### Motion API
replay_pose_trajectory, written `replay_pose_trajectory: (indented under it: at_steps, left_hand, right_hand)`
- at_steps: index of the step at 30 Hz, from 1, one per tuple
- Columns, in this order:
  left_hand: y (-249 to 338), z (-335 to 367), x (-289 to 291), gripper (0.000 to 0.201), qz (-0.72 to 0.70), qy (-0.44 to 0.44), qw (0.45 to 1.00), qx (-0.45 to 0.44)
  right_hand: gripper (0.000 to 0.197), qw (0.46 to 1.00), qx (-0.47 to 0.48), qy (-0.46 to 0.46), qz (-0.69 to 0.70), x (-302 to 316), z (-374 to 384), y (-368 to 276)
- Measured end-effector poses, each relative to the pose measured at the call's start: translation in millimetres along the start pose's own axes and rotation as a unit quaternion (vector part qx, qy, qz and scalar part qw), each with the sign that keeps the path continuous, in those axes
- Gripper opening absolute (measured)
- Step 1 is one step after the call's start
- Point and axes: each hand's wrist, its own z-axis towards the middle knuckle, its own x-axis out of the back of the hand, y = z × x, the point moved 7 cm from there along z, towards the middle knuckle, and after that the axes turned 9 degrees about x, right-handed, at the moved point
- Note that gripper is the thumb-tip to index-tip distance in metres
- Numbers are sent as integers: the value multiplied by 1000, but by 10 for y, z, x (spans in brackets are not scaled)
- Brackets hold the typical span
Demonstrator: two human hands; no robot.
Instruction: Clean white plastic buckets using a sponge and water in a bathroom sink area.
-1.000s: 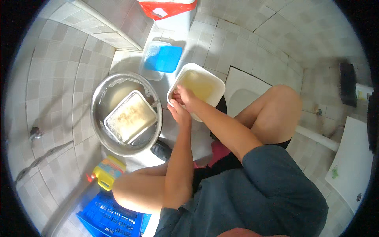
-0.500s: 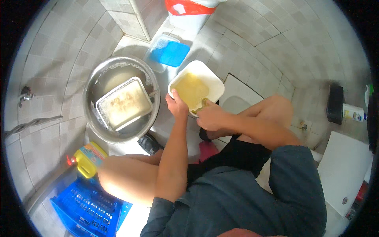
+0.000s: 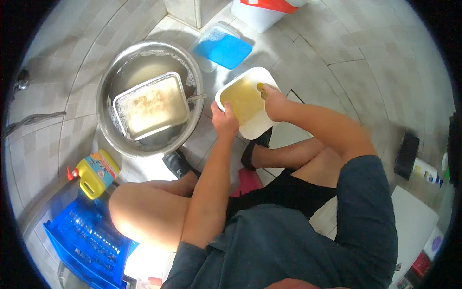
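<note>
My left hand (image 3: 225, 121) grips the near left rim of a white rectangular tub (image 3: 255, 129), holding it tilted above the floor between my legs. The inside of the tub looks yellowish, and I cannot tell whether that is liquid or a stain. In my right hand (image 3: 275, 104) is a yellow-green sponge (image 3: 261, 87), pressed against the tub's inner wall at its right side. Most of the sponge is hidden by the fingers. Left of the tub stands a round metal basin (image 3: 107, 126) of cloudy, sudsy water, with a rectangular tray (image 3: 179, 86) full of murky water inside it.
A blue lid (image 3: 224, 52) lies with a clear container beyond the tub. Farther off is a white bin (image 3: 257, 17) with a red liner. A yellow jug (image 3: 99, 172) and a blue crate (image 3: 86, 243) stand at the left. A hose (image 3: 36, 117) hangs by the wall.
My right hand has moved with the sponge from the tub's near side up along its right side. The tub has turned and tilted in my left hand. The whole view has shifted slightly.
</note>
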Motion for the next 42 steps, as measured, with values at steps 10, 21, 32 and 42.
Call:
replay_pose_trajectory:
  at_steps: [10, 21, 32, 42]
  left_hand:
    - [-41, 54, 190, 39, 12, 41, 998, 39]
    - [-40, 74, 98, 41, -2, 33, 999, 36]
    - [-165, 152, 95, 47, 22, 32, 998, 59]
    - [-11, 110, 105, 43, -5, 30, 999, 36]
  right_hand:
    - [29, 973, 61, -184, 126, 345, 402, -523]
    - [48, 973, 111, 130, 157, 331, 1021, -897]
    - [44, 986, 77, 15, -145, 342, 844, -321]
    - [32, 939, 118, -180, 268, 223, 728, -859]
